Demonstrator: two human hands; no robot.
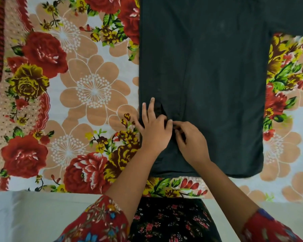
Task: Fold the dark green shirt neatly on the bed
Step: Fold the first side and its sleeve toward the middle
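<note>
While the dark green shirt (208, 84) lies flat on the bed (87, 95), with its bottom edge close to the person, it looks only partly folded. The left side seems to be turned in already, making a straight edge. On the right, a sleeve (290, 16) sticks out at the top, so that side looks not folded yet. The left hand (153, 127) rests on the cloth near the lower left, its fingers spread and pressing down, not gripping. The right hand (189, 140) is just beside it, and its fingertips pinch a small bit of the shirt. I think she is tidying the fold. The right side and the last folds are left to do. The flowery bedsheet lies all around.
</note>
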